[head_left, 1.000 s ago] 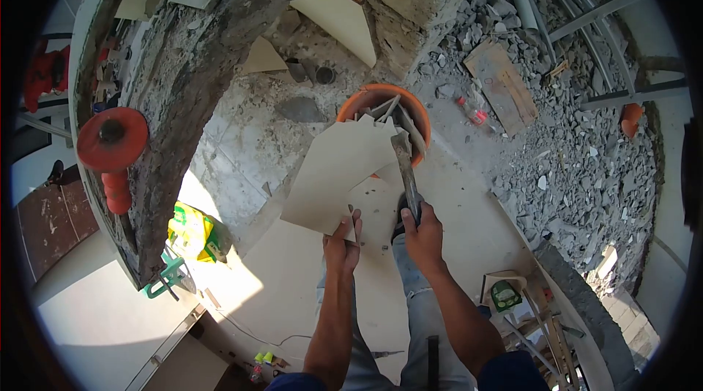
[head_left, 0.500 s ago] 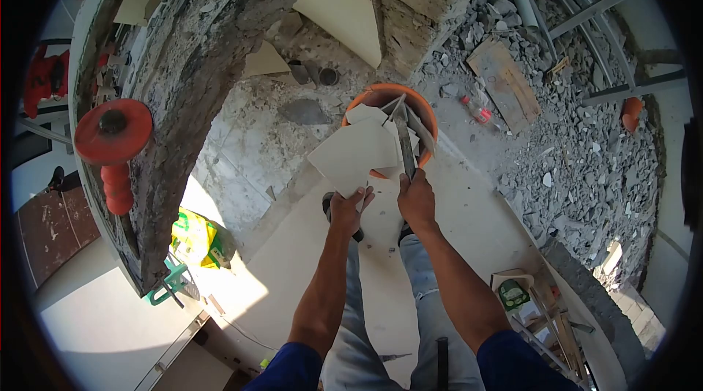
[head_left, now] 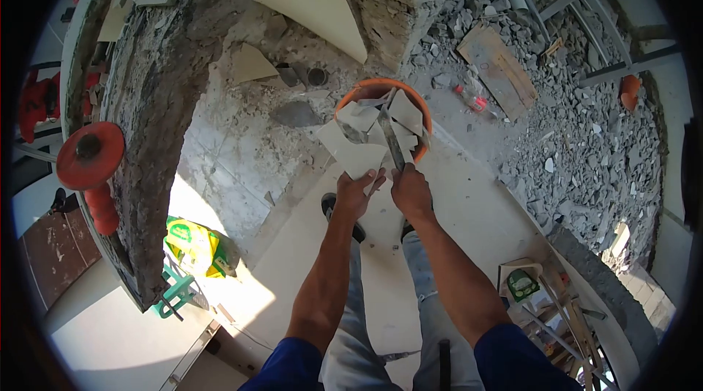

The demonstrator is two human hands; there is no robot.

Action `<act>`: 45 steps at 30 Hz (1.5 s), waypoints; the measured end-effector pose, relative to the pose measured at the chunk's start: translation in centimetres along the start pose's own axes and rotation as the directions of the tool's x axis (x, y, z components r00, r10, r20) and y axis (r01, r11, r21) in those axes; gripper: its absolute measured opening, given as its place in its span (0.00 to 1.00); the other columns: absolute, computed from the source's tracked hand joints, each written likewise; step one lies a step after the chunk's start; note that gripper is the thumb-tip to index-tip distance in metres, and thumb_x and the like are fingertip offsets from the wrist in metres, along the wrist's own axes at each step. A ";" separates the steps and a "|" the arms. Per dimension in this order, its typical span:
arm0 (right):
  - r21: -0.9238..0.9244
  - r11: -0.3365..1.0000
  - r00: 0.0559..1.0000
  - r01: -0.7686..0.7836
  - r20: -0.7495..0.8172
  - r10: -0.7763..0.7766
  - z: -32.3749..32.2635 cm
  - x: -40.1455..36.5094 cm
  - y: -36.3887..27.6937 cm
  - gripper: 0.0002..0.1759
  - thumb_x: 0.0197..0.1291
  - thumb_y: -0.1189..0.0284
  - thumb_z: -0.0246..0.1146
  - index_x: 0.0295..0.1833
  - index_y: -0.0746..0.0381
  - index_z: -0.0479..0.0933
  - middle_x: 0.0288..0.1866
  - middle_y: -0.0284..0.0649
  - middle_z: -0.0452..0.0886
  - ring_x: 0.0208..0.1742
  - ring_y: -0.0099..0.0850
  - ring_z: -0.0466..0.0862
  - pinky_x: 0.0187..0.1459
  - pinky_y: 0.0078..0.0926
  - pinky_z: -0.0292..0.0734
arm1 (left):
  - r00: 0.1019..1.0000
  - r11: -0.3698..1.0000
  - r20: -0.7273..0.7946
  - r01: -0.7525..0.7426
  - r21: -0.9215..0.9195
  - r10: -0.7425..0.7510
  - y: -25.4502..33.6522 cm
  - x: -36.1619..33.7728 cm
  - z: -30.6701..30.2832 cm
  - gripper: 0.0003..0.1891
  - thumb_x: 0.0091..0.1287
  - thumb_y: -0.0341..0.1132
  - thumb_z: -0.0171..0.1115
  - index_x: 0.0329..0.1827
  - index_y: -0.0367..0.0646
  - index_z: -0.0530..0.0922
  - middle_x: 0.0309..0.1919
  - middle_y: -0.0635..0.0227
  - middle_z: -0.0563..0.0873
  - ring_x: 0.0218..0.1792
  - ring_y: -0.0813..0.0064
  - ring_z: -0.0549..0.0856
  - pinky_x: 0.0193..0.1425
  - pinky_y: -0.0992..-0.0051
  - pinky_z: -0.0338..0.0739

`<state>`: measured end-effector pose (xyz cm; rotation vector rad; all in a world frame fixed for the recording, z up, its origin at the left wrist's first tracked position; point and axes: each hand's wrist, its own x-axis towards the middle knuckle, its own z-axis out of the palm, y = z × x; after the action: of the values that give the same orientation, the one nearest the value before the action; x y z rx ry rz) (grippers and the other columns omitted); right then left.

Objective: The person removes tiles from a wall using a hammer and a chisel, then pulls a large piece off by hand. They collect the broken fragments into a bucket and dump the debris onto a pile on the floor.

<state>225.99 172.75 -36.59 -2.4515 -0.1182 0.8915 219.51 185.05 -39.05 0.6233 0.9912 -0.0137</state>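
My left hand [head_left: 356, 193] grips the lower edge of a pale broken tile piece [head_left: 356, 154], which has a curved, jagged upper edge. The tile overlaps the near left rim of an orange bucket [head_left: 423, 107]. Several broken tile shards [head_left: 405, 111] lie inside the bucket, some sticking up past its rim. In my right hand [head_left: 411, 193], fingers wrapped round its lower end, is a dusty grey metal bar [head_left: 391, 138]. The bar slants up over the bucket, close to the right side of the held tile. Its far end lies among the shards.
Rubble [head_left: 564, 142] covers the ground at right, with a wooden board [head_left: 498, 72] and a plastic bottle [head_left: 474, 100]. A red-guarded chisel [head_left: 89, 157] lies on the broken wall [head_left: 146, 135] at left. A yellow-green bag [head_left: 192, 244] sits on the floor below.
The held tile's upper part has broken away, leaving a curved edge, and more shards show in the bucket. The bar's tip has dropped lower. The whole view has shifted slightly.
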 end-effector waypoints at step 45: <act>0.827 -0.268 0.562 -0.494 0.539 0.627 6.4 -34.4 -2.9 0.08 0.70 0.62 0.57 0.42 0.55 0.70 0.26 0.29 0.71 0.19 0.21 0.70 0.20 0.23 0.67 | 0.995 0.026 -0.023 0.021 0.999 0.096 8.2 -25.3 -29.6 0.19 0.62 0.37 0.68 0.53 0.38 0.80 0.51 0.50 0.83 0.55 0.49 0.80 0.61 0.57 0.74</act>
<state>195.46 169.38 -19.51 -0.9623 1.4454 0.7020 184.69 199.84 -26.81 2.0619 0.9157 -0.7612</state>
